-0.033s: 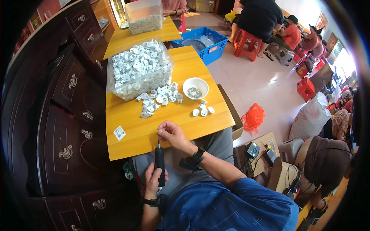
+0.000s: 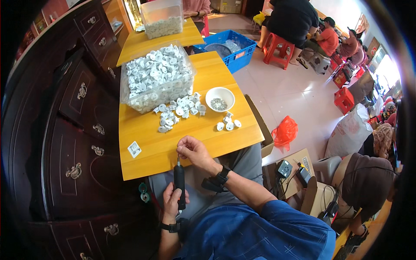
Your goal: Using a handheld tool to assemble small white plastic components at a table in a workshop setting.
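My left hand (image 2: 172,200) is wrapped round a black pen-shaped electric screwdriver (image 2: 179,177), which points up at the table's near edge. Over its tip, my right hand (image 2: 194,152) has thumb and forefinger pinched together; what they hold, if anything, is too small to make out. A white bowl (image 2: 226,95) on the table holds small shiny metal pieces (image 2: 218,104), probably screws. Several white round plastic parts (image 2: 229,125) lie just in front of it. A larger loose pile of the same parts (image 2: 184,105) lies to the left.
A clear plastic bin (image 2: 134,102) full of white parts stands on the yellow table (image 2: 195,134). Dark drawers (image 2: 76,147) line the left side. Beyond are a blue crate (image 2: 242,60) and a red stool (image 2: 277,52). A cardboard box (image 2: 318,195) is at right, and other people sit nearby.
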### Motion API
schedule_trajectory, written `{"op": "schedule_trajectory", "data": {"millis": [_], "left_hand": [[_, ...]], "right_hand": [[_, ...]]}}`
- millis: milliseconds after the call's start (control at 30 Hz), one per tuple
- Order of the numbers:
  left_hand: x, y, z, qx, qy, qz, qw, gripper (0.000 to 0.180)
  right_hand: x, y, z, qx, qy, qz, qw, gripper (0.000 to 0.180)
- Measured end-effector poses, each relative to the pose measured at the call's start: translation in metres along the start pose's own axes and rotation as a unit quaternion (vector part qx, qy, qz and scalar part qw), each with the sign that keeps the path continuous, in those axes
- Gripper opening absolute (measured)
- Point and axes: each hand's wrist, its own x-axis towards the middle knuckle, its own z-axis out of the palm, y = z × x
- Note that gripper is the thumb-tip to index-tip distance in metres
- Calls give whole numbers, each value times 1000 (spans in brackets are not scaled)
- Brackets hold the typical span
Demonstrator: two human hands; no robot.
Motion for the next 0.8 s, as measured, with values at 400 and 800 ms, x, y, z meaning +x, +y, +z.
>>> {"op": "schedule_trajectory", "data": {"millis": [400,800], "left_hand": [[0,0,1,16,12,-4,1000,31],[-1,2,1,-28,-13,10,999,28]], "right_hand": [[2,-1,4,-30,30,8,999,6],[2,11,3,-13,10,11,1000,9]]}}
